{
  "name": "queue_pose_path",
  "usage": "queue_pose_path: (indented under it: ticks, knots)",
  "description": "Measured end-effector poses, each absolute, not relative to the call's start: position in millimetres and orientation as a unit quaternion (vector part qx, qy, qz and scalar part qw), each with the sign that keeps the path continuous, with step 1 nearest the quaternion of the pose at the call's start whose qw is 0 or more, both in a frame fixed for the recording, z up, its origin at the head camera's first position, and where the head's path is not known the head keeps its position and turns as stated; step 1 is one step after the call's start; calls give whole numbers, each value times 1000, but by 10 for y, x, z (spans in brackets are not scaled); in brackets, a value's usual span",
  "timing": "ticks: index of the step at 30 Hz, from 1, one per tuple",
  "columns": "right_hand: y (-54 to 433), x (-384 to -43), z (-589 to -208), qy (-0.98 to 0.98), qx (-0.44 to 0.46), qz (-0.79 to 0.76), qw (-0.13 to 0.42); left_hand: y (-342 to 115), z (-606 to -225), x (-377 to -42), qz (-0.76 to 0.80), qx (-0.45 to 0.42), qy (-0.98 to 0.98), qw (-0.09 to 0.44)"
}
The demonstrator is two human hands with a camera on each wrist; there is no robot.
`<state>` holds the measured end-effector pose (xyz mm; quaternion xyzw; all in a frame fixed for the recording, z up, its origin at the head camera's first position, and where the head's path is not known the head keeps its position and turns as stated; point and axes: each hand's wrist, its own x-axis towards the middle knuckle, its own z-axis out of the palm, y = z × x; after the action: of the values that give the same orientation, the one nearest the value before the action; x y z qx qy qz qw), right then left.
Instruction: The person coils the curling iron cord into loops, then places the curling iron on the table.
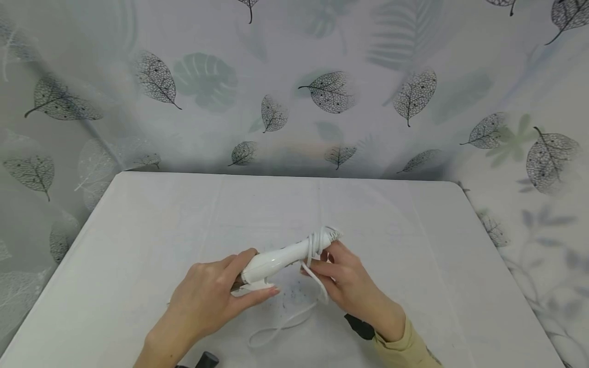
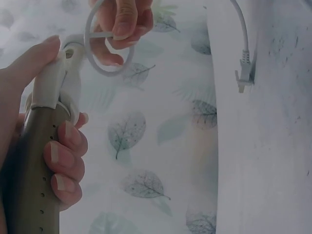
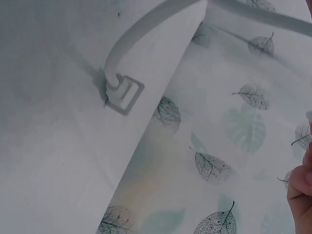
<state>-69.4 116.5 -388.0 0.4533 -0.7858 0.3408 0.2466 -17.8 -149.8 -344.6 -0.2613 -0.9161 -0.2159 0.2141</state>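
A curling iron with a glossy white handle [image 1: 276,259] is held above the table, tilted up to the right. My left hand [image 1: 209,294] grips its brownish barrel [image 2: 36,170], fingers curled around the row of small holes, thumb by the white clamp lever [image 2: 48,83]. White cord [image 1: 315,245] is wound in several turns around the handle's far end. There my right hand [image 1: 359,283] pinches the cord, a loop of which hangs by its fingers [image 2: 126,19] in the left wrist view. A loose length trails down toward the table, ending in a plug [image 2: 244,73].
A white-covered table [image 1: 184,214] with rounded far corners lies below. Behind it and at the sides hangs a leaf-patterned curtain [image 1: 294,61]. A dark object [image 1: 360,327] shows beneath the right wrist, and another dark piece [image 1: 207,360] at the bottom edge near the left forearm.
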Motion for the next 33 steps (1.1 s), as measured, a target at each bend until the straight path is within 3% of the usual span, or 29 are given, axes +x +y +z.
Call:
queue_pose_path:
  ticks: [9, 20, 28, 33]
  knots:
    - [1196, -714, -3821, -752, 499, 313, 296, -1501, -3402, -174, -273, -274, -899, 203]
    - [1281, -735, -3848, -799, 448, 335, 223, -1498, -3372, -156, -301, -286, -893, 173]
    - [1425, -743, -3775, -818, 450, 344, 102, -1542, -3376, -161, -318, -291, -887, 167]
    - [1403, -680, -3773, -854, 421, 269, 145, -1527, -3395, -158, -346, -320, -871, 142]
